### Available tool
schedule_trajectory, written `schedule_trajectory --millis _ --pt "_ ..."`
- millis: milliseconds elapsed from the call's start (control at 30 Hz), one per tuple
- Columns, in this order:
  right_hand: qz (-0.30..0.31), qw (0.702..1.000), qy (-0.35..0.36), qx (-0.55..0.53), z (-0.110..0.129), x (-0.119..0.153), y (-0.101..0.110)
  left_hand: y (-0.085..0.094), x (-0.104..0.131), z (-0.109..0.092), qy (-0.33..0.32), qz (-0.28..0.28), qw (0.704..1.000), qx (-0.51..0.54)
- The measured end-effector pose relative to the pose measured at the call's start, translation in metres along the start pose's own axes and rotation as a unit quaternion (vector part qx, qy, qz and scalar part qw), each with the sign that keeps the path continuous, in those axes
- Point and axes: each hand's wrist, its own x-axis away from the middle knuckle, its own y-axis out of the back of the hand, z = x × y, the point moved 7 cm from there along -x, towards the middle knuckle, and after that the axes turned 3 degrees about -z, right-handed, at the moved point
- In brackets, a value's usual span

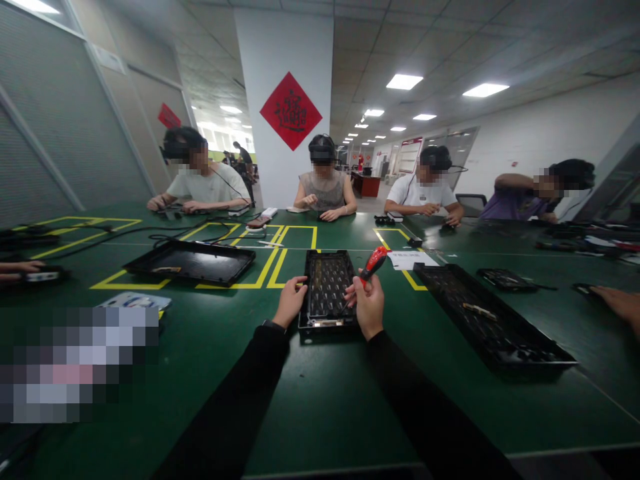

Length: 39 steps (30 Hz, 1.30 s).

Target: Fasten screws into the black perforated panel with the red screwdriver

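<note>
1. The black case [327, 280] lies on the green tabletop [320, 413], in the middle, one end towards the wearer; a pale metal strip [329, 324] runs across its near end.
2. The left hand [291, 301], fingers bent, rests against the case's left wall; whether it grips the wall I cannot tell.
3. The right hand [370, 307] is closed round a red-and-black screwdriver [374, 263], handle tilted up to the right. This hand covers part of the case's right wall, and the fingers mostly hide the tool's shaft.
4. To the right, a long black tray [520, 357] slants from far to near, a thin pale piece [480, 311] inside. Its far end overlaps a white paper [413, 261] in view.
5. Beyond that tray sits a small black device [507, 279].
6. On the far left, a wide black tray [220, 261] lies across yellow tape lines [265, 270], near dark cables [113, 235].
7. Nearer on the left lies a package [135, 301], mostly blurred out.
8. Co-workers' hands reach in at the left edge [17, 267] and right edge [620, 303]; four people [323, 187] sit along the far side.
</note>
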Motion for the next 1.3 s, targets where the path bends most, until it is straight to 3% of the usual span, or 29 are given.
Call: schedule_trajectory --millis 100,200,300,400,633,1000,1300 --pt "-0.020 1.000 0.002 -0.001 -0.001 0.000 0.004 0.008 0.003 -0.016 -0.031 -0.022 0.999 0.005" --pt "-0.044 0.999 0.007 -0.006 0.000 0.000 0.007 0.015 0.012 -0.048 -0.106 -0.031 0.994 0.020" --pt "-0.069 0.997 0.017 -0.014 0.001 0.001 0.011 0.004 0.024 -0.076 -0.144 0.056 0.988 0.029" --pt "-0.077 0.997 0.026 -0.007 0.002 0.001 0.012 -0.008 0.033 -0.089 -0.151 0.118 0.981 0.011" --pt "-0.015 0.999 0.022 0.026 -0.002 0.004 0.002 -0.019 0.035 -0.078 -0.106 0.168 0.980 0.010" --pt "0.114 0.992 0.027 0.052 0.004 0.013 -0.017 -0.026 0.037 -0.075 -0.110 0.207 0.972 -0.018" --pt "0.026 0.998 0.035 0.048 0.006 0.008 -0.003 -0.025 0.039 -0.082 -0.128 0.217 0.967 -0.017"
